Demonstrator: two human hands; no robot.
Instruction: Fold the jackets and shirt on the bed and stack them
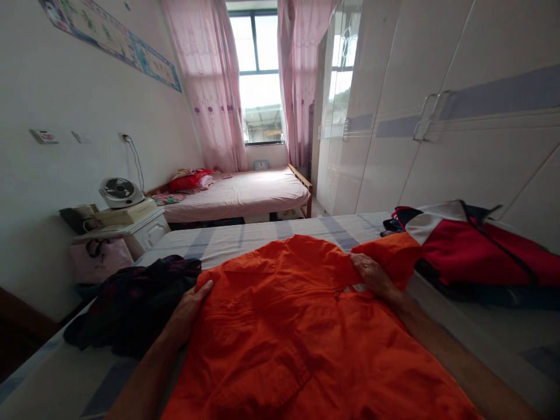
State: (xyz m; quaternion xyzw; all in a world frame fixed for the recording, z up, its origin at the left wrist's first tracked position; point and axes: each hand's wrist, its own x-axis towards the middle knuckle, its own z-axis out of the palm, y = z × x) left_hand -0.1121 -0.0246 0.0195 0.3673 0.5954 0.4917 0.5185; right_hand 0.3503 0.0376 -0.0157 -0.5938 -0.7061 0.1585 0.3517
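Note:
An orange jacket (262, 326) lies spread over the bed in front of me, with a zipper and pocket flaps showing on its front. My left hand (191, 306) grips its left edge near the shoulder, thumb on top and the other fingers mostly hidden. At the opposite shoulder, my right hand (371, 273) is closed on the cloth beside the opening at the zipper's end. One orange sleeve (391, 254) extends beyond my right hand toward the red clothing.
Dark crumpled clothing (131, 303) lies left of the jacket; a red, white and black garment (476, 245) lies right. Beyond the striped bed sheet (227, 239) stand a second bed (245, 195), a nightstand (146, 227) with a fan (119, 191), and a white wardrobe (394, 163).

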